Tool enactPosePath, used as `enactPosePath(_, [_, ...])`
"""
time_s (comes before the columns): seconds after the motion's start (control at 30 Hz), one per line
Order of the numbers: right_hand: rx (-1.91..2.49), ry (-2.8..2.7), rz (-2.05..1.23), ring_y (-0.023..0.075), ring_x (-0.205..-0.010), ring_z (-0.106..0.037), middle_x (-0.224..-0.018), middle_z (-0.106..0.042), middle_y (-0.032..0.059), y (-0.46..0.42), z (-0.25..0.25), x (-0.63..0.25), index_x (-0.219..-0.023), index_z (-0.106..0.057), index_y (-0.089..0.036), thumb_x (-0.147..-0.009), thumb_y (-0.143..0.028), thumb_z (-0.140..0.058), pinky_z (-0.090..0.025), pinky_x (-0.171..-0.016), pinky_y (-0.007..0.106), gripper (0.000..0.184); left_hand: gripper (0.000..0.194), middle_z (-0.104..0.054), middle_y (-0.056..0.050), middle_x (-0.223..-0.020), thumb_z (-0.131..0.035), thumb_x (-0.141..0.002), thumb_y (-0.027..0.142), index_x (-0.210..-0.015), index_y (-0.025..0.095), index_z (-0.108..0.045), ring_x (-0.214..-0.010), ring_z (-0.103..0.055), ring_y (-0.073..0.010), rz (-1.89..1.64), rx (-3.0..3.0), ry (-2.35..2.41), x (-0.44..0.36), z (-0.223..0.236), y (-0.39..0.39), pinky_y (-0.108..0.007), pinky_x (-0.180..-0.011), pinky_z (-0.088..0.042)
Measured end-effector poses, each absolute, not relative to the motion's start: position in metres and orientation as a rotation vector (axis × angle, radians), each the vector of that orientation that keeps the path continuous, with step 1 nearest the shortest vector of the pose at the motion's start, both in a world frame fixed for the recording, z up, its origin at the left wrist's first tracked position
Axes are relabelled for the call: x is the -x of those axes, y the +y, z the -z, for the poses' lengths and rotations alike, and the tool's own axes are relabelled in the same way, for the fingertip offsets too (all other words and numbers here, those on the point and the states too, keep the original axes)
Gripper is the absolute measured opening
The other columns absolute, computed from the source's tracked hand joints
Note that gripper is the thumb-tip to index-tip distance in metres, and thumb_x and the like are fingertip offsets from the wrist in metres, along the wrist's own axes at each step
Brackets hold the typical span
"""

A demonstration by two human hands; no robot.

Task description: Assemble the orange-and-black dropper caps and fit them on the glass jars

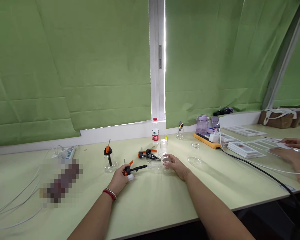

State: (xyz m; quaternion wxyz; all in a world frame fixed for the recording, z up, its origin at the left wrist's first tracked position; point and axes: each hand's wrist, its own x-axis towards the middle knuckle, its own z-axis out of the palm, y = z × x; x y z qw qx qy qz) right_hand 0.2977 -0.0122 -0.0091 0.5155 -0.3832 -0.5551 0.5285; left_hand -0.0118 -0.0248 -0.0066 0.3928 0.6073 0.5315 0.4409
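The left hand (120,178) has its grip closed around a black and orange pump head (133,169), whose stem points right toward a clear bottle (157,164) lying on its side on the pale green bench (150,203). The right hand (176,165) curls around that bottle's far end (its fingers wrapped over the glassy wall). More pump heads (147,153) lie just behind, and an assembled bottle (109,160) stands upright to the left.

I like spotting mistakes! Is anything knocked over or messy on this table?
Yes. A clear glass bottle lies on its side under the right hand, while others stand upright. Loose pump heads lie scattered behind it. Nothing looks spilled or broken.
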Motion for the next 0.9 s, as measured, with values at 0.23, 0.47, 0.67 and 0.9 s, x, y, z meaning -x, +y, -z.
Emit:
enactPosePath(0.23, [0.828, -1.389, -1.395, 0.0183, -0.089, -0.057, -0.1, -0.059, 0.0045, -0.018, 0.011, -0.265, -0.106, -0.056, -0.022, -0.059, -0.034, -0.077, -0.046, -0.082, 0.036, 0.053, 0.068, -0.058, -0.001, -0.081, -0.077, -0.055, 0.041, -0.115, 0.016, -0.058, -0.073, -0.051, -0.0158, -1.017, -1.62, 1.225, -0.001, -0.002, -0.036, -0.029, -0.071, -0.043])
enactPosePath(0.47, [0.775, -1.363, -1.468, 0.0165, -0.084, -0.058, -0.097, -0.058, 0.004, -0.022, 0.011, -0.255, -0.102, -0.054, -0.021, -0.063, -0.032, -0.075, -0.047, -0.08, 0.035, 0.046, 0.065, -0.064, -0.004, -0.087, -0.077, -0.055, 0.037, -0.113, 0.015, -0.059, -0.079, -0.057, -0.0186, -1.025, -1.62, 1.208, -0.003, -0.008, -0.04, -0.031, -0.075, -0.045])
enactPosePath(0.67, [0.779, -1.325, -1.472, 0.0143, -0.079, -0.058, -0.094, -0.057, 0.0021, -0.019, 0.014, -0.256, -0.1, -0.052, -0.022, -0.065, -0.033, -0.074, -0.048, -0.081, 0.036, 0.043, 0.061, -0.064, -0.008, -0.102, -0.075, -0.06, 0.03, -0.116, 0.016, -0.056, -0.092, -0.061, -0.0209, -0.993, -1.52, 0.939, -0.005, -0.007, -0.044, -0.034, -0.087, -0.045])
enactPosePath(0.9, [0.784, -1.362, -1.476, 0.0159, -0.084, -0.058, -0.096, -0.057, 0.0029, -0.023, 0.012, -0.253, -0.101, -0.052, -0.022, -0.064, -0.034, -0.074, -0.047, -0.083, 0.037, 0.045, 0.065, -0.066, -0.006, -0.095, -0.077, -0.059, 0.029, -0.119, 0.016, -0.054, -0.089, -0.063, -0.0207, -0.958, -1.492, 0.917, -0.006, 0.0, -0.04, -0.036, -0.087, -0.046])
